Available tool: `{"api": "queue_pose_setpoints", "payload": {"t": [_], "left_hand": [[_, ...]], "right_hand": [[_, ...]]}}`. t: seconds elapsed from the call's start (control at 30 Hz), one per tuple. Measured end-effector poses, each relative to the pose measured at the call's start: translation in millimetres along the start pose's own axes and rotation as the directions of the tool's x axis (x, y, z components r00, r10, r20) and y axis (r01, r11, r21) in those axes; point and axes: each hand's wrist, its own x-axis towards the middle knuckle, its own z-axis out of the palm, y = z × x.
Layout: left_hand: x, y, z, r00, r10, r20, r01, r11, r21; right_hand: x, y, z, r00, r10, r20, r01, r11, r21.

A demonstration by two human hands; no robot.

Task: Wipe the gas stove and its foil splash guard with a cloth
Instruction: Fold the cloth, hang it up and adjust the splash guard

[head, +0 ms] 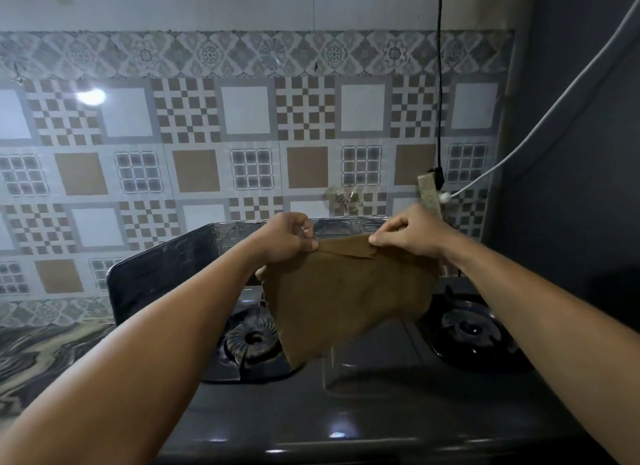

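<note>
The step in hand is judged to be preparation: the brown cloth (346,295) is held spread in the air, not yet applied. The left hand (285,237) is pinched shut on its upper left corner; the right hand (410,230) is pinched shut on the upper right. Below the 2 grips lies the gas stove (363,395); behind them stands the foil splash guard (166,267). Next, folding or bunching and lowering onto a surface is called for.

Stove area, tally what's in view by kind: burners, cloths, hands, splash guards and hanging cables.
Burners: 2, left and right
Cloths: 1, brown cloth
Hands: 2, left hand and right hand, both pinching the cloth's top edge
Foil splash guards: 1
Cables: 2, black cable and white cable
Total: 8
</note>
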Motion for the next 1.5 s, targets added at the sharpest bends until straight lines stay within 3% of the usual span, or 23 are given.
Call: {"api": "queue_pose_setpoints", "payload": {"t": [0.23, 0.47, 0.63, 0.83, 1.0, 1.27, 1.37, 1.5], "left_hand": [[55.1, -2.2, 18.5, 0.996, 0.017, -0.091, -0.012, 0.998, 0.061], [102.0, -3.0, 32.7, 0.96, 0.164, -0.225, -0.125, 0.976, 0.18], [141.3, -15.3, 43.7, 0.962, 0.146, -0.232, -0.093, 0.97, 0.227], [187.1, -42.7, 65.6, 0.983, 0.053, -0.176, 0.01, 0.942, 0.337], [226.2, -63.7, 76.6, 0.989, -0.02, -0.149, 0.077, 0.921, 0.382], [263.4, -83.3, 85.5, 0.964, -0.095, -0.25, 0.165, 0.947, 0.277], [264.8, -90.6, 92.8, 0.969, -0.149, -0.197, 0.196, 0.95, 0.243], [259.1, -91.5, 93.8, 0.978, -0.205, -0.028, 0.205, 0.946, 0.25]], "right_hand": [[41.9, 42.0, -10.2, 0.992, -0.094, -0.081, 0.085, 0.991, -0.098], [86.9, 71.7, -7.6, 0.961, -0.259, -0.097, 0.214, 0.919, -0.33], [125.0, 98.7, 4.1, 0.934, -0.35, -0.076, 0.298, 0.878, -0.373], [170.0, 132.9, 27.7, 0.978, -0.208, 0.02, 0.19, 0.846, -0.499], [206.3, 148.5, 44.6, 0.993, -0.116, 0.008, 0.105, 0.869, -0.483], [249.4, 157.8, 65.7, 0.995, -0.082, -0.056, 0.047, 0.887, -0.459], [246.3, 164.8, 79.2, 0.993, -0.009, -0.114, -0.034, 0.929, -0.369], [244.4, 165.2, 82.3, 0.992, 0.071, -0.107, -0.098, 0.956, -0.276]]}}
